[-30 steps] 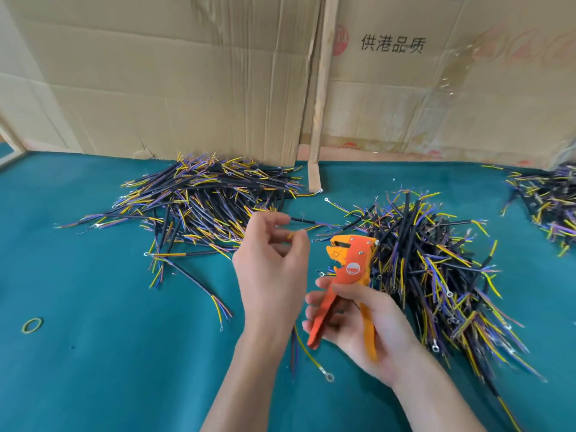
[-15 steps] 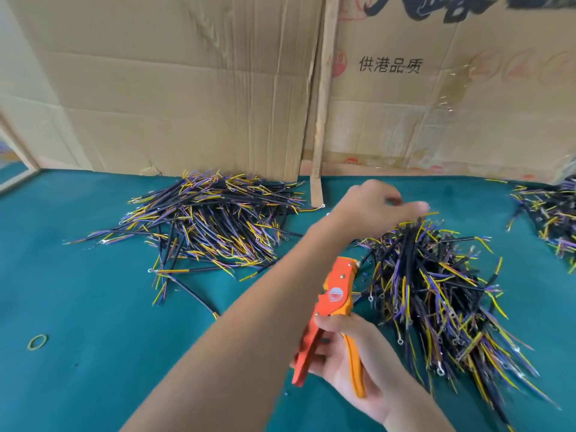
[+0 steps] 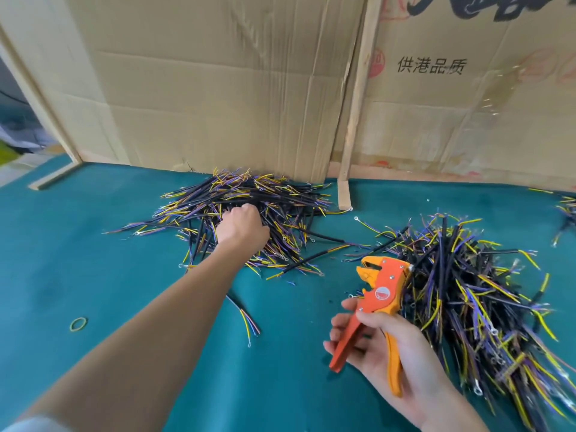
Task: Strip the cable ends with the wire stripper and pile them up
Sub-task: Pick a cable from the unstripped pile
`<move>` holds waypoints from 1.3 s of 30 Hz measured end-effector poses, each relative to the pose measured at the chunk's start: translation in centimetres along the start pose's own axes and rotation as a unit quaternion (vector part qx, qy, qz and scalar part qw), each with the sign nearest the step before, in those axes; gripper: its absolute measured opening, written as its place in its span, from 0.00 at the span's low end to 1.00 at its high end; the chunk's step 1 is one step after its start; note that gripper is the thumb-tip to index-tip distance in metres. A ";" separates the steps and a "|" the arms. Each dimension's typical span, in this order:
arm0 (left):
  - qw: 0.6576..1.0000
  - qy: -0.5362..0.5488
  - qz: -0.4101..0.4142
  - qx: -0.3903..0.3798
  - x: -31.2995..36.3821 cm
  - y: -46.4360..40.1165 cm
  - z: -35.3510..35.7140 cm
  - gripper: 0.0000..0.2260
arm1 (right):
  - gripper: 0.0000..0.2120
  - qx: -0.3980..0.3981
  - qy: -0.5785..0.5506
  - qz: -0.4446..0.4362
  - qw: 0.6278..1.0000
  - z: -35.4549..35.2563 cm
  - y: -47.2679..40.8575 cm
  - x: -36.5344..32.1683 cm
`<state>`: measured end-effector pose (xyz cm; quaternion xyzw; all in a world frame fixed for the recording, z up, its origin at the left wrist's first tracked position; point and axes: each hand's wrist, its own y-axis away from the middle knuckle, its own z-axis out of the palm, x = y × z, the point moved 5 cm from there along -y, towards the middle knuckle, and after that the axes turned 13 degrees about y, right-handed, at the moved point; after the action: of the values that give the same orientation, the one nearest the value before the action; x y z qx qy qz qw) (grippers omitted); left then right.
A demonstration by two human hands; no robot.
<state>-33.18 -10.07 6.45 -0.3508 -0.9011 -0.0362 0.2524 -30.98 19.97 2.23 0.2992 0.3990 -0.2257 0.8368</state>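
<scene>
Currently the left hand [image 3: 241, 227] is reaching into the far-left heap of black-sheathed cables with yellow, blue and purple cores [image 3: 249, 210], which lies against the brown corrugated cardboard wall [image 3: 218, 88]. Its fingers are curling down among the cables, but whether they are closing on one cannot be told (knuckles hide the tips). The right hand [image 3: 383, 341] is gripping the orange plastic wire stripper [image 3: 378, 294] by both handles, head pointing up and away; the tool's mouth is standing apart with nothing in it.

Judged step: fetching the next cable, between strips. A second, larger heap of the same cables [image 3: 467, 291] is lying just right of the stripper. One loose cable [image 3: 246, 319] is lying on the teal felt table surface [image 3: 93, 260], beside the left forearm.

The next move calls for isolating a single cable from the tangle, then presenting its end squarely into the stripper's mouth before squeezing.
</scene>
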 end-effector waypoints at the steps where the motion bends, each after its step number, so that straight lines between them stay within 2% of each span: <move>1: 1.000 -0.002 -0.010 0.007 0.2 -0.3 0.0 0.09 | 0.25 0.001 -0.001 0.001 1.000 0.0 0.0 0.0; 3: 0.999 0.005 -0.037 0.009 0.5 -0.9 -0.2 0.06 | 0.24 0.001 0.000 0.005 1.000 -0.1 0.0 0.0; 6: 0.998 0.006 -0.060 -0.006 0.6 -1.3 -0.4 0.10 | 0.23 -0.003 0.002 0.009 1.000 0.0 0.1 -0.1; 8: 0.998 0.007 -0.064 -0.012 0.4 -1.3 -0.1 0.06 | 0.22 0.000 0.003 0.009 1.000 -0.1 0.0 -0.1; 13: 0.997 -0.031 -0.069 -0.013 -0.3 -1.4 0.4 0.17 | 0.22 -0.003 0.002 0.006 1.000 -0.2 0.0 -0.1; 16: 0.995 -0.064 -0.064 -0.040 0.3 -1.4 0.4 0.15 | 0.24 -0.002 0.002 0.007 1.000 -0.1 0.0 -0.2; 19: 0.994 -0.051 -0.070 -0.059 0.7 -1.2 0.5 0.13 | 0.25 -0.004 0.002 0.008 1.000 -0.1 0.0 -0.2; 22: 0.991 0.023 -0.101 -0.085 0.1 -1.3 0.4 0.12 | 0.26 -0.002 0.002 0.008 1.000 -0.1 -0.1 -0.1; 27: 0.966 0.190 -0.139 -0.109 -0.4 -1.7 0.1 0.07 | 0.26 -0.003 0.001 0.007 1.000 -0.1 0.0 -0.1; 31: 0.914 0.354 -0.182 -0.079 -0.1 -1.4 -1.3 0.06 | 0.25 -0.006 0.001 0.007 1.000 -0.1 0.0 -0.1; 34: 0.869 0.475 -0.128 -0.046 1.5 -0.5 -3.7 0.04 | 0.23 -0.009 -0.003 0.007 1.000 -0.2 0.0 0.0; 39: 0.807 0.588 0.017 -0.055 5.3 4.6 -6.7 0.07 | 0.22 -0.015 -0.005 0.012 1.000 -0.1 -0.1 0.0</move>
<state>-30.62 -4.95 14.28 -0.2906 -0.5709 -0.2806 0.7148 -31.04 19.96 2.15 0.2902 0.3951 -0.2113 0.8456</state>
